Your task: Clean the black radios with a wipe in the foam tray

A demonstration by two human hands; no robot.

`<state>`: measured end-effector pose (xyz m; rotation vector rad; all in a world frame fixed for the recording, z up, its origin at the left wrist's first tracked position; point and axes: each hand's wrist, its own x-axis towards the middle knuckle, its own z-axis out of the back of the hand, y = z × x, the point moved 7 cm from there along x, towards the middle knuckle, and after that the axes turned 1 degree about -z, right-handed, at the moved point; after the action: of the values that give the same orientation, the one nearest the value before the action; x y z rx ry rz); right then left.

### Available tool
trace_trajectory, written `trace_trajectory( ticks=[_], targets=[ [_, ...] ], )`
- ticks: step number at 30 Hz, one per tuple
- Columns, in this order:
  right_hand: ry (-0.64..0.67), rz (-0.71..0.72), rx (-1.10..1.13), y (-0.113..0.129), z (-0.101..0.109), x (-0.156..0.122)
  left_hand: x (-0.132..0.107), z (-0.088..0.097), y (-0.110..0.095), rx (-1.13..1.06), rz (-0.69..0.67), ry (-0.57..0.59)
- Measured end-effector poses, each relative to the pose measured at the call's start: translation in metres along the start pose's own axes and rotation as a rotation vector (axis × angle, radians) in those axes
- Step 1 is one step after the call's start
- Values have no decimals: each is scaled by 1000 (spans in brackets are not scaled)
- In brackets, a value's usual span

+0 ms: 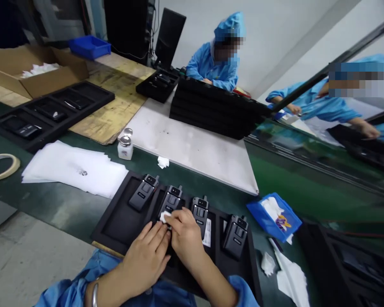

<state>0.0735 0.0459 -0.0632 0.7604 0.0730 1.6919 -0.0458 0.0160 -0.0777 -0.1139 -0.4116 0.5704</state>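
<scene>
Several black handheld radios lie face up in a black foam tray (115,221) in front of me. My right hand (186,232) pinches a white wipe (164,216) against the second radio from the left (172,198). Flat beside it, with fingers stretched over that radio's lower end, rests my left hand (147,256). The leftmost radio (144,192) and the rightmost radio (235,236) are untouched. Another radio (199,209) lies just past my right hand, partly hidden by it, with a white label at its side.
A white pump bottle (125,148) stands behind the tray, near white sheets (73,168) and a tape roll (3,167). At right are a blue bin (275,217) and crumpled wipes (268,263). Stacked black trays (214,108) stand at the back; two co-workers in blue sit beyond.
</scene>
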Motion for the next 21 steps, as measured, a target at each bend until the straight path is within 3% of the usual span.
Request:
trace_trajectory(
  ticks=[4,7,10,12,14,16,18,21],
  targets=[
    [-8,-25,62,21,-16,36,-16,22,36,40,100,-117],
    [3,51,-69,43,-49,61,-26,26,61,107,167,-86],
    [56,84,-141,55,-72,62,-30,25,70,113,151,-75],
    [98,56,-93,55,-71,54,-32,24,70,105,129,-98],
    [138,10,9,52,-57,44,-35,21,70,87,103,-112],
    [105,-65,105,41,-29,31,-40,15,72,64,78,-110],
    [-29,-161,151,23,11,10,-46,9,78,45,58,-115],
    [-273,-307,125,-10,70,-44,-48,8,91,-19,36,-155]
  ],
)
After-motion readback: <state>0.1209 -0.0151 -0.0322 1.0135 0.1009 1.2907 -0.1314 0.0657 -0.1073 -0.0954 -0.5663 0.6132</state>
